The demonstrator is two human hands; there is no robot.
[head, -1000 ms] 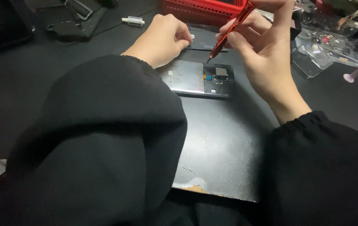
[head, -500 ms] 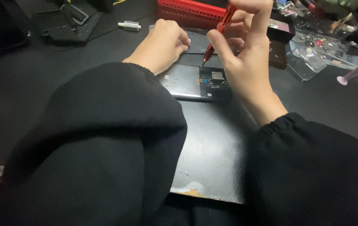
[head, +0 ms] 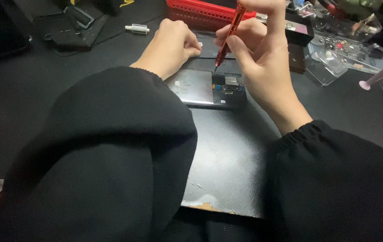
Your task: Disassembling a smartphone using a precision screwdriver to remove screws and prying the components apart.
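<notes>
screwdriver tip on an opened phone
right hand (head: 263,62) pinches the red screwdriver (head: 228,33) upright for aim; left hand (head: 170,47), curled, steadies the phone (head: 207,88).

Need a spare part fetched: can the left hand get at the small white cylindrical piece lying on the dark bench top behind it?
Probably yes. The left hand rests closed by the opened phone, holding nothing visible, and bare bench lies between it and the small white cylindrical piece.
</notes>
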